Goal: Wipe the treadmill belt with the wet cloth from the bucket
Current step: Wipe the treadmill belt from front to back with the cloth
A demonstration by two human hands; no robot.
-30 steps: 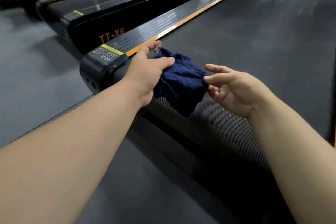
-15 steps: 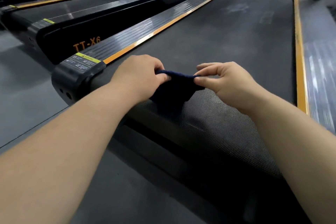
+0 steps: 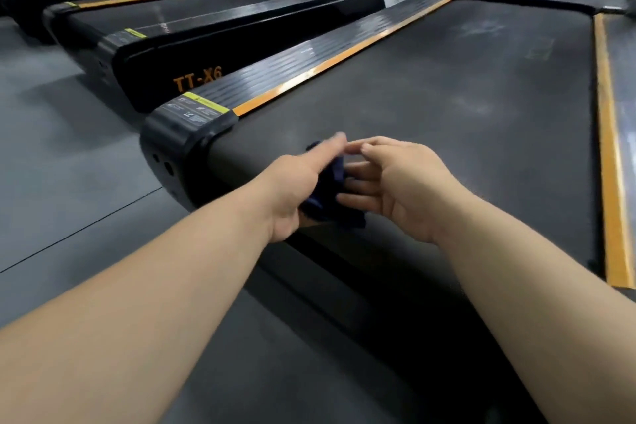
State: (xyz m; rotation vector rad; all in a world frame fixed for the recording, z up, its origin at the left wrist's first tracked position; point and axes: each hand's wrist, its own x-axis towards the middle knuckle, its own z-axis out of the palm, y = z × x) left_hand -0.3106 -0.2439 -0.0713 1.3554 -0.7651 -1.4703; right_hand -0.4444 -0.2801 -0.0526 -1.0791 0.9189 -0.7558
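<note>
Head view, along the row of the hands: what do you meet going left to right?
Grey floor → black end cap → left hand → dark blue cloth → right hand → treadmill belt → orange strip.

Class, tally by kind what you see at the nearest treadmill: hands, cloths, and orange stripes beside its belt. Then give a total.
hands: 2, the left hand and the right hand
cloth: 1
orange stripes: 2, the other on the right side
total: 5
</note>
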